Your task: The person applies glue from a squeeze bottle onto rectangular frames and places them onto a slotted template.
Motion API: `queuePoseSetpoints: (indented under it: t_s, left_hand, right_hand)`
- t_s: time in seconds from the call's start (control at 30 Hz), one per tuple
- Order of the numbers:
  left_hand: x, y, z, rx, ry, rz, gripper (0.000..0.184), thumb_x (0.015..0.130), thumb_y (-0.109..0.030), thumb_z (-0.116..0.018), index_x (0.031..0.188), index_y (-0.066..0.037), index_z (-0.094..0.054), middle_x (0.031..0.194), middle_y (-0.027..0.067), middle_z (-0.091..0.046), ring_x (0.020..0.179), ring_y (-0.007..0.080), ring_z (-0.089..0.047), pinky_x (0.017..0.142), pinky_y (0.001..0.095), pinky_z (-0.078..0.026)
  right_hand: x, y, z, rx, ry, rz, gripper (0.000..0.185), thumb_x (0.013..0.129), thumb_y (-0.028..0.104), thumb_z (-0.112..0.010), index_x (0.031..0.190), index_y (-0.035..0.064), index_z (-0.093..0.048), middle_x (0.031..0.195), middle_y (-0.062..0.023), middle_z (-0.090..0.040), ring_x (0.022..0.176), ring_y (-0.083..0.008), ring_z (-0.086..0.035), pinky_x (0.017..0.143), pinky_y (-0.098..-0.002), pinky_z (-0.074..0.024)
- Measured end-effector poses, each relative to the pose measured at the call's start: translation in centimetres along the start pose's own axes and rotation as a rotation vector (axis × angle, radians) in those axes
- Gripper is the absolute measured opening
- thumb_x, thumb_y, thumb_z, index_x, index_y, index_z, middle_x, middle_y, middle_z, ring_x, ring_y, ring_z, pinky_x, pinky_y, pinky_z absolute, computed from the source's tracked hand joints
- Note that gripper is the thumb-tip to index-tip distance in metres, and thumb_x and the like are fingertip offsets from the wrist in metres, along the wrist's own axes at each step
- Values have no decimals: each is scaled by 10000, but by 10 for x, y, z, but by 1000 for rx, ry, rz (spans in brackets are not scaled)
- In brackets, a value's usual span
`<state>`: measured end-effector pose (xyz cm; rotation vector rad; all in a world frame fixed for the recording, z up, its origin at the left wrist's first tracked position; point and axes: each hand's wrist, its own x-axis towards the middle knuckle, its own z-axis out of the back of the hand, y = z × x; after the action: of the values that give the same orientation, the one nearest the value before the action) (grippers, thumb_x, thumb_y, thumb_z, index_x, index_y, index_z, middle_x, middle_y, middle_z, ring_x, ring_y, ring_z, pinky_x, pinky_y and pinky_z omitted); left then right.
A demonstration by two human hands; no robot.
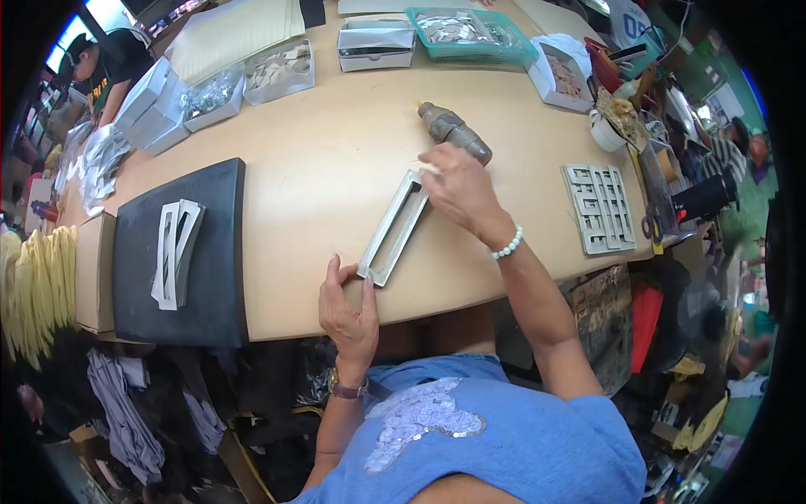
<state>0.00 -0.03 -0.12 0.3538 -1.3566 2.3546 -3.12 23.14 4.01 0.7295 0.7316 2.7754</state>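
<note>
A long rectangular grey frame [386, 244] with an open slot lies slantwise on the table before me. My left hand [346, 315] grips its near end between thumb and fingers. Over the far end, my right hand [462, 191] is closed, fingers pinched on a small whitish piece [429, 168] whose kind I cannot make out. Just beyond that hand lies a worn brown bottle [453, 133] on its side, its yellowish tip pointing away to the left.
At left a black board [222, 252] carries several similar frames [175, 252]. Slotted grey plates [599, 208] lie at right near scissors [651, 225]. Along the back stand a teal tray [520, 52] and boxes of small pieces [281, 71]. Another person [126, 63] is at far left.
</note>
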Motion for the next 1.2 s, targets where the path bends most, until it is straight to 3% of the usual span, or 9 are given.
queuePoseSetpoints:
  t_s: [0.17,0.3,0.37,0.57,0.6,0.7,0.73,0.9,1.2]
  left_hand:
    - [0,-3,1,-6,-9,-4,534,803,-59,-658,1282,30,-439,977,149,-621,899,294,-590,821,392,-451]
    - [-1,-1,-1,2,14,18,544,811,-10,-640,1307,26,-421,992,134,-608,903,234,-592,844,349,-463]
    - [-1,-3,0,-47,10,50,544,811,-3,-635,1310,21,-420,999,129,-605,912,229,-591,850,348,-461]
    - [-2,-3,0,-54,29,63,537,838,1,-588,1336,12,-389,1012,134,-602,929,230,-586,868,350,-453]
    - [-2,-2,0,-56,28,67,532,841,0,-583,1336,12,-389,1011,133,-603,930,230,-586,868,350,-453]
    - [-1,-4,-2,-59,8,57,511,832,-2,-586,1312,26,-411,995,148,-607,908,261,-590,845,369,-461]
    - [-1,-5,-2,-59,-3,49,504,826,-2,-590,1299,33,-421,988,155,-608,897,277,-592,834,378,-466]
    - [-1,-4,-3,-28,-13,24,488,826,4,-587,1288,37,-436,990,160,-609,904,279,-597,834,381,-469]
    - [-2,-1,-3,-10,0,-7,479,858,4,-561,1314,30,-415,1003,141,-601,940,233,-580,888,347,-451]
  right_hand:
    - [-1,12,-1,-137,172,-11,218,801,146,-558,945,14,-656,1044,-135,-614,965,-324,-575,858,-415,-458]
    - [0,16,8,-164,53,141,198,781,149,-562,890,21,-668,1066,-174,-610,951,-336,-579,852,-421,-459]
    - [1,22,16,-81,1,174,161,774,139,-577,831,19,-669,1019,-171,-621,930,-333,-585,837,-413,-462]
    - [-7,22,60,347,56,-77,140,769,99,-633,858,3,-682,879,-127,-625,799,-218,-617,728,-305,-483]
    - [-15,19,73,504,19,-174,152,809,83,-618,909,-12,-682,818,-65,-628,739,-153,-597,704,-257,-477]
    - [-53,-4,103,711,-345,-398,165,848,65,-598,949,-48,-663,806,-37,-643,713,-86,-562,665,-224,-474]
    - [-69,-14,112,881,-467,-560,158,854,66,-600,959,-34,-663,791,-33,-637,681,-75,-561,642,-203,-465]
    - [-144,-69,136,1042,-895,-681,250,863,60,-597,1108,14,-585,831,-44,-633,663,-96,-597,618,-218,-498]
    - [-180,-90,128,880,-915,-837,283,854,49,-609,1129,-1,-563,818,-51,-637,635,-94,-609,520,-190,-481]
